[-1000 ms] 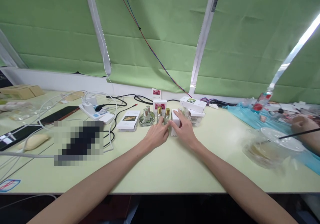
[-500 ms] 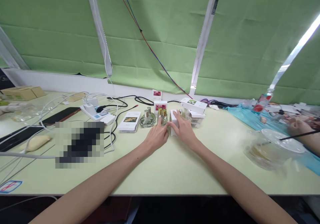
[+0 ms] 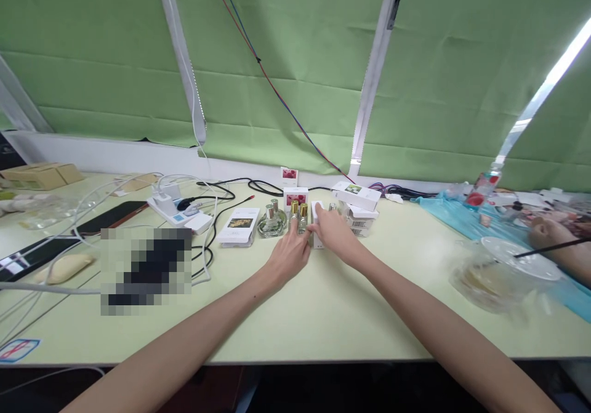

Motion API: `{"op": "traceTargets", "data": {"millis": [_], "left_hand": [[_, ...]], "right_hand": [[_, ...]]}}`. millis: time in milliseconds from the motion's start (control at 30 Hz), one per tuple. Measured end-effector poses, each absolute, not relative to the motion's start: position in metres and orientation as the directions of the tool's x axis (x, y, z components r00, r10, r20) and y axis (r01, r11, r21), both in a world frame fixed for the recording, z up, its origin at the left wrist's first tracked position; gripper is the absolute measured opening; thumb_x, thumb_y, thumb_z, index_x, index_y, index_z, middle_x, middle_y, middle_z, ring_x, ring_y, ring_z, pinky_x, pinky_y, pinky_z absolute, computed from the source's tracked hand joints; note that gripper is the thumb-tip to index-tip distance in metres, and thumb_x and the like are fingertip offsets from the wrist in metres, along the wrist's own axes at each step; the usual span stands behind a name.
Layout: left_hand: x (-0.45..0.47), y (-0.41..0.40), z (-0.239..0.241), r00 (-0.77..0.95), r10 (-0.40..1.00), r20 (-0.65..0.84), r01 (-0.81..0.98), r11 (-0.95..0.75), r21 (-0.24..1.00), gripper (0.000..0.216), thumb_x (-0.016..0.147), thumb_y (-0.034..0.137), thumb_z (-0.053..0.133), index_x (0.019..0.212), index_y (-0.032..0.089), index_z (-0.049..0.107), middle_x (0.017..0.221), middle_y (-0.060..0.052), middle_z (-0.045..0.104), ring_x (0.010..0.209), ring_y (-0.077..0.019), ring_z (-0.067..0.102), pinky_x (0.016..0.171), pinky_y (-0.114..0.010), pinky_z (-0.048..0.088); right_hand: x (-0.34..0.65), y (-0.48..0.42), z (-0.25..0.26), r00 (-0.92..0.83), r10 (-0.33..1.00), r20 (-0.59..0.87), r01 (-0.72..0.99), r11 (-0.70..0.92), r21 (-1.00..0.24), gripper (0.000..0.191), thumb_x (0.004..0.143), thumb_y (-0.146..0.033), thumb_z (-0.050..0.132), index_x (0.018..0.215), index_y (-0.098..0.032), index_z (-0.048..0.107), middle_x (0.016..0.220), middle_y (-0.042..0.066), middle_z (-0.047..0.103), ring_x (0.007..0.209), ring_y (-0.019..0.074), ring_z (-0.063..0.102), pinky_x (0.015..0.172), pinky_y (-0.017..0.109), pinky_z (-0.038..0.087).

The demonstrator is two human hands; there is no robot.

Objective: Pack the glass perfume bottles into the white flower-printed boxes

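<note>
Gold-capped bottles (image 3: pixel 303 210) stand upright, closer together than a second ago, in front of a pink-pictured box (image 3: pixel 295 193). Your left hand (image 3: pixel 290 254) stretches its forefinger to them, the rest curled; I cannot tell whether it grips anything. Your right hand (image 3: pixel 337 232) rests against the white box (image 3: pixel 317 241), now nearer the bottles; its fingers are less spread than before, though whether they clasp it is unclear.

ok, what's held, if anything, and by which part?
Can't tell if gripped: right hand is against right side of white box; left hand at front of gold-capped bottles.
</note>
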State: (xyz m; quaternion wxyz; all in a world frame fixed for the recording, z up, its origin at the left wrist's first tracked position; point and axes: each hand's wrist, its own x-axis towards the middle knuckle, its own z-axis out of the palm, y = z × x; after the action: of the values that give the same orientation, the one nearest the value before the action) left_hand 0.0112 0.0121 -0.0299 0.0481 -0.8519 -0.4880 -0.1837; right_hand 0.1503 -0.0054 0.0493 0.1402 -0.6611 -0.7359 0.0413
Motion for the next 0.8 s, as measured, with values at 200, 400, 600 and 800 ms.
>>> {"op": "traceTargets", "data": {"millis": [200, 400, 600, 800], "left_hand": [[0.011, 0.011, -0.029, 0.456, 0.813, 0.363, 0.852, -0.517, 0.087, 0.035, 0.095, 0.017, 0.037, 0.125, 0.016, 0.055, 0.121, -0.018, 0.047, 0.072, -0.0205, 0.062, 0.062, -0.032, 0.047], [0.011, 0.011, -0.027, 0.452, 0.824, 0.342, 0.855, -0.510, 0.098, 0.035, 0.094, 0.015, 0.039, 0.125, 0.015, 0.056, 0.124, -0.019, 0.047, 0.076, -0.0213, 0.064, 0.066, -0.032, 0.048], [0.010, 0.010, -0.027, 0.447, 0.827, 0.342, 0.859, -0.503, 0.094, 0.033, 0.093, 0.015, 0.040, 0.121, 0.015, 0.056, 0.124, -0.019, 0.046, 0.073, -0.0200, 0.063, 0.065, -0.032, 0.047], [0.009, 0.010, -0.027, 0.451, 0.818, 0.356, 0.856, -0.510, 0.086, 0.029, 0.095, 0.017, 0.040, 0.117, 0.017, 0.058, 0.119, -0.016, 0.046, 0.077, -0.0211, 0.063, 0.064, -0.031, 0.046]], "right_hand": [[0.148, 0.009, 0.053, -0.041, 0.987, 0.155, 0.965, 0.079, -0.251, 0.035, 0.098, -0.027, 0.059, 0.128, -0.010, 0.051, 0.112, 0.018, 0.069, 0.109, 0.0283, 0.067, 0.078, 0.029, 0.046], [0.149, 0.022, 0.055, -0.054, 0.983, 0.178, 0.970, 0.094, -0.226, 0.021, 0.097, -0.029, 0.061, 0.112, -0.014, 0.057, 0.115, 0.016, 0.067, 0.103, 0.0263, 0.068, 0.073, 0.027, 0.046], [0.148, 0.036, 0.060, -0.076, 0.980, 0.184, 0.975, 0.111, -0.191, 0.017, 0.094, -0.027, 0.064, 0.106, -0.017, 0.061, 0.118, 0.016, 0.067, 0.103, 0.0269, 0.069, 0.072, 0.027, 0.048], [0.149, 0.046, 0.070, -0.085, 0.985, 0.147, 0.979, 0.110, -0.169, 0.019, 0.089, -0.020, 0.067, 0.107, -0.016, 0.063, 0.110, 0.015, 0.071, 0.095, 0.0255, 0.072, 0.072, 0.027, 0.051]]}}
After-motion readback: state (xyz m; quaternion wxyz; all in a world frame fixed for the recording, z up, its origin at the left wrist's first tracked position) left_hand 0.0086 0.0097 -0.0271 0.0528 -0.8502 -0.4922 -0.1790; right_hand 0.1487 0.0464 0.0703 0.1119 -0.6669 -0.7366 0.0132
